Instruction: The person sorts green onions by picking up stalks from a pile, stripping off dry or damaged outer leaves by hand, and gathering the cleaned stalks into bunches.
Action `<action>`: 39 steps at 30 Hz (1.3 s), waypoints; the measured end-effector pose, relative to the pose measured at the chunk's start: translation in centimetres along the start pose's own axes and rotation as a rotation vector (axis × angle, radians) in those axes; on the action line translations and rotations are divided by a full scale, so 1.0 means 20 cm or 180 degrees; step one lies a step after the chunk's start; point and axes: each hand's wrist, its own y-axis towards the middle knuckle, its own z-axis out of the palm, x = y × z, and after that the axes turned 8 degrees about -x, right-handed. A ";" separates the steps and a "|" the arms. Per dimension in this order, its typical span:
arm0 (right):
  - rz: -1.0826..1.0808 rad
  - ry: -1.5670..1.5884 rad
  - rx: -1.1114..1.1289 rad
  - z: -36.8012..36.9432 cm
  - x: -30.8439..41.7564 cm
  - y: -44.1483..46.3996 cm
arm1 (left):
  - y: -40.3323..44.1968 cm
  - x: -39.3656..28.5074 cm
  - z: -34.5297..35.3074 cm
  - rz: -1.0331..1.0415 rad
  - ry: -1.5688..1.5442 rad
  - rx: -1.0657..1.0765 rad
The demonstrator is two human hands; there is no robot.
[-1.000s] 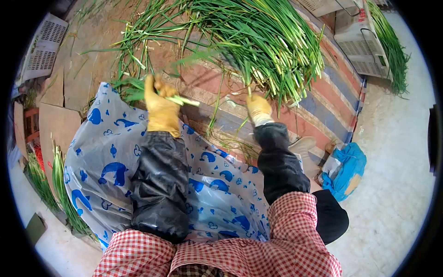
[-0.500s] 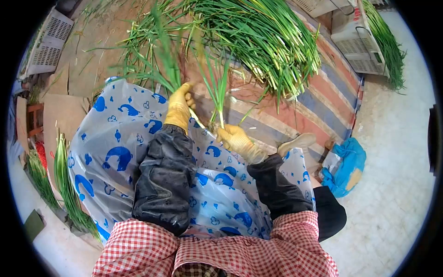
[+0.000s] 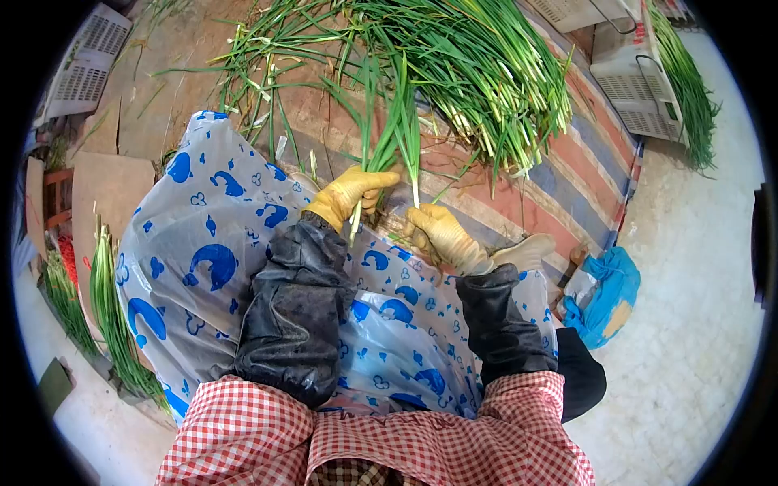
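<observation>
Both my hands wear yellow gloves. My left hand (image 3: pixel 352 196) is closed around a small bunch of garlic chives (image 3: pixel 381 154), their white ends poking out below the fist and the leaves pointing away from me. Just to its right, my right hand (image 3: pixel 444 235) pinches the white lower end of a garlic chive stalk (image 3: pixel 412 158), whose leaves fan upward close to the left bunch. Beyond the hands lies a large pile of garlic chives (image 3: pixel 486 89), white ends toward the right. Loose stalks (image 3: pixel 267 69) are scattered to its left.
A plastic apron with blue whales (image 3: pixel 212 271) covers my lap. Striped sheeting (image 3: pixel 535 202) lies under the pile. Crates stand at the upper left (image 3: pixel 85 69) and upper right (image 3: pixel 636 85). A blue bag (image 3: pixel 608 292) sits at the right, more stalks (image 3: pixel 113 300) at the left.
My left hand has come down and to the right, bringing its bunch beside the right hand's stalk. My right hand has shifted slightly right, still pinching a stalk.
</observation>
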 end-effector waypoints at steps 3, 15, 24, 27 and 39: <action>-0.0103 -0.0052 0.0024 0.03 -0.01 0.00 | 0.03 0.02 0.02 -0.0026 -0.0046 0.0178; -0.1523 -0.3819 -0.2363 -0.20 -0.27 0.17 | 0.22 0.11 -0.25 0.0971 -0.2695 -0.2548; -0.1962 -0.3446 -0.1216 0.02 -0.34 0.19 | 0.03 0.03 0.17 0.0204 -0.1862 0.0111; -0.1813 -0.4315 -0.1369 -0.09 -0.37 0.23 | -0.02 -0.18 0.13 0.1766 -0.1297 -0.1222; -0.1788 -0.4170 -0.3905 -0.53 0.54 0.52 | 0.12 0.06 0.06 0.0508 -0.2424 -0.1897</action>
